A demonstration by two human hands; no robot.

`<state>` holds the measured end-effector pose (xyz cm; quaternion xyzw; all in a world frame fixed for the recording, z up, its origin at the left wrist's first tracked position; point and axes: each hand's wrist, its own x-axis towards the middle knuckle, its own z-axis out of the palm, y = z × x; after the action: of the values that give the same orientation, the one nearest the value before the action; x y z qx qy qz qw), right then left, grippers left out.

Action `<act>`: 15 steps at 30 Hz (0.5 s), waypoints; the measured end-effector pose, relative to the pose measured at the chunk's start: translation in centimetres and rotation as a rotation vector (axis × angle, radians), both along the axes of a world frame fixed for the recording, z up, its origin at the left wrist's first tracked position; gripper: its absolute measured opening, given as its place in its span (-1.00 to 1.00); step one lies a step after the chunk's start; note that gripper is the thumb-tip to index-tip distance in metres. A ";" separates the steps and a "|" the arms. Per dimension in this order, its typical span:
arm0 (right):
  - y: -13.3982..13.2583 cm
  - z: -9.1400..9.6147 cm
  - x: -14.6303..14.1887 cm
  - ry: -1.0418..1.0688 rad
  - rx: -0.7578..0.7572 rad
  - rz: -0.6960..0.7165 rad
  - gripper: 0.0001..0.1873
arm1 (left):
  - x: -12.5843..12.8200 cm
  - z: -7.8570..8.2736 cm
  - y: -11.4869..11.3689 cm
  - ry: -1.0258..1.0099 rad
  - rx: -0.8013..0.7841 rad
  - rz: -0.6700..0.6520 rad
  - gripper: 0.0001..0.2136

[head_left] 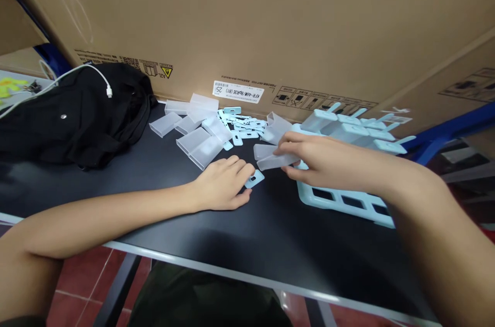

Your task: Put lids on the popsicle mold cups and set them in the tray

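Observation:
My left hand (226,184) rests on the dark tabletop, its fingers closed on a light blue slotted lid (255,179). In my right hand (303,154) is a clear popsicle mould sleeve (276,161), gripped between thumb and fingers with its opening facing left. A second clear sleeve (264,150) lies right behind it. Under and beyond my right wrist stands a light blue mould rack (336,204) with rectangular slots. Several capped moulds with stick handles (323,116) stand at the rack's back, and my forearm hides part of it.
Several loose clear sleeves (199,146) lie left of a pile of light blue lids and sticks (243,123). A black cloth bag (77,120) with a white cable (109,91) sits at the left. The large cardboard box (232,22) walls off the back.

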<state>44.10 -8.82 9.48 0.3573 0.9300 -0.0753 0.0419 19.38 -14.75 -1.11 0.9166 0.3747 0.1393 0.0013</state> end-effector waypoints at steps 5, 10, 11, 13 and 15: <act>-0.9 1.0 -1.6 -0.041 -0.080 0.039 -0.88 | -0.1 0.5 0.1 -0.032 -0.074 0.002 -0.82; -1.6 2.3 -2.3 -0.085 -0.114 0.013 -0.90 | -0.2 0.5 0.2 -0.092 -0.157 0.013 -0.79; -1.7 2.5 -2.2 -0.077 -0.117 0.007 -0.90 | -0.2 0.5 0.2 -0.108 -0.173 0.014 -0.77; -1.8 2.6 -1.8 -0.059 -0.114 -0.002 -0.91 | -0.3 0.4 0.3 -0.140 -0.205 0.000 -0.72; -1.9 2.5 -1.3 -0.037 -0.098 -0.003 -0.90 | -0.3 0.4 0.4 -0.168 -0.244 -0.034 -0.68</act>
<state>42.82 -10.74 11.97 0.3577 0.9237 -0.1141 0.0765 19.06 -14.35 -0.75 0.9010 0.3719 0.1687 0.1461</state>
